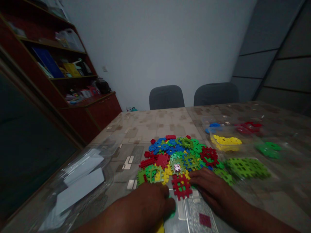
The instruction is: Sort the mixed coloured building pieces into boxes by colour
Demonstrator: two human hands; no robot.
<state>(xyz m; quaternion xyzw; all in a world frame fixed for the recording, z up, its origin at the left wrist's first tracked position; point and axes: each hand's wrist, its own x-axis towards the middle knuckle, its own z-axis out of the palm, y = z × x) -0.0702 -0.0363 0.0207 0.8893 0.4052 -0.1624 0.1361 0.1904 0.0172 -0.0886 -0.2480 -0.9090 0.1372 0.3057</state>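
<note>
A mixed pile of plastic interlocking building pieces (171, 149) lies on the table in front of me, in red, blue, green and yellow. At its near edge, my left hand (153, 200) is curled, with a round green interlocking piece (173, 208) showing at its fingertips. Much of that piece is hidden by the fingers. My right hand (206, 183) rests against the pile's right side, fingers stretched out and touching pieces there. Between the two hands lies a red square lattice piece (181, 187). Part of a yellow piece (160, 227) shows under my left hand.
On the right, a clear divided tray (250, 142) holds sorted pieces: yellow, blue, red and green. Clear plastic packaging with white cards (80, 191) lies on the left. Two grey chairs (167, 97) stand beyond the patterned table (155, 124), and a shelf unit (89, 108) is at the left.
</note>
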